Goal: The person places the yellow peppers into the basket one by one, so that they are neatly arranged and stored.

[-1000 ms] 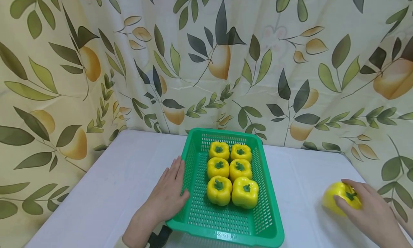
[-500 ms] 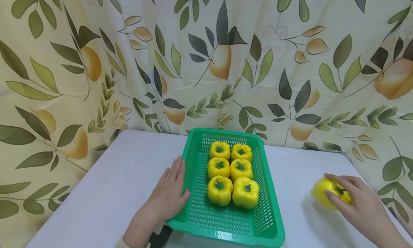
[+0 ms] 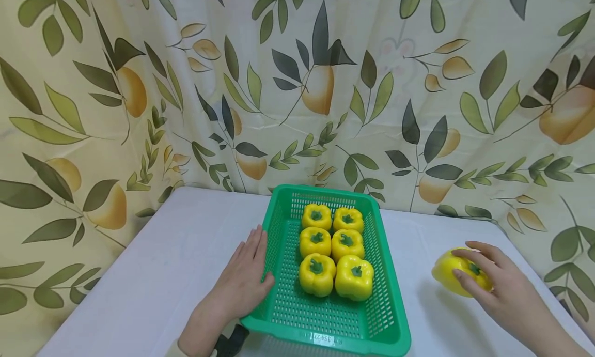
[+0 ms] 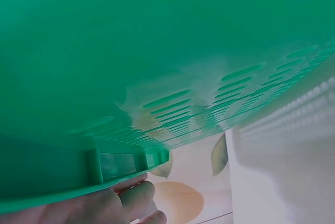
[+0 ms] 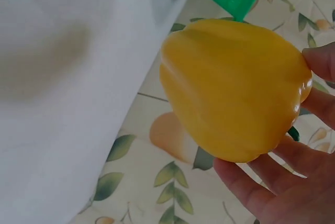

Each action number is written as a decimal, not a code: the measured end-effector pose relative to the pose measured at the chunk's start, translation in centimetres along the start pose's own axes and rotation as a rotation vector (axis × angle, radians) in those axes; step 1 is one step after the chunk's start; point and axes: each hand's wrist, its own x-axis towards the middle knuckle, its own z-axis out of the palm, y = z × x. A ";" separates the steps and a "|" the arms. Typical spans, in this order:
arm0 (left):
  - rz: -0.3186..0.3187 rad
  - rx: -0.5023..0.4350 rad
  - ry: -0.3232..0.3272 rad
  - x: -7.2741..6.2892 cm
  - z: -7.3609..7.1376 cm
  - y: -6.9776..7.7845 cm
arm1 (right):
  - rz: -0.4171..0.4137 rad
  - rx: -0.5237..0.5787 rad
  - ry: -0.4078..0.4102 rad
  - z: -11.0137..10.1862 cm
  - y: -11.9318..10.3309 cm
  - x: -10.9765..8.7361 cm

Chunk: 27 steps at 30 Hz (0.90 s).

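Held in the fingers and thumb of my right hand (image 3: 499,284) is a yellow bell pepper (image 3: 457,274), raised above the table to the right of the basket. The right wrist view shows the pepper (image 5: 235,90) from its side, with the fingertips round its stem end. My left hand (image 3: 244,279) lies with straight fingers along the left rim of a green plastic basket (image 3: 395,300). In the left wrist view its fingers (image 4: 136,198) show under the basket rim. Inside the basket stand several yellow peppers (image 3: 354,278) in two columns, stems up.
A white-covered table (image 3: 186,233) carries the basket near its middle. Behind it hangs a curtain (image 3: 362,88) printed with leaves and fruit. A small black object (image 3: 231,341) shows by the left wrist.
My right hand has carried the pepper leftward and a little up, nearer the basket; its shadow on the table has spread. The left hand and the peppers in the basket stay in place.
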 end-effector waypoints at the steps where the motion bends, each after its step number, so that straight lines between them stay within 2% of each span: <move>1: 0.001 -0.004 0.002 0.0 0.0 0.0 | -0.012 0.003 0.006 0.0 -0.1 0.1; 13: -0.002 -0.001 -0.012 0.0 0.1 0.0 | 0.000 -0.062 -0.085 0.0 -1.1 0.8; 21: -0.006 0.001 -0.016 0.0 -0.1 0.0 | -0.102 -0.094 -0.064 -0.2 -2.1 1.3; 27: -0.003 -0.011 -0.010 0.0 -0.1 0.0 | -0.128 -0.112 -0.056 -0.6 -2.9 1.7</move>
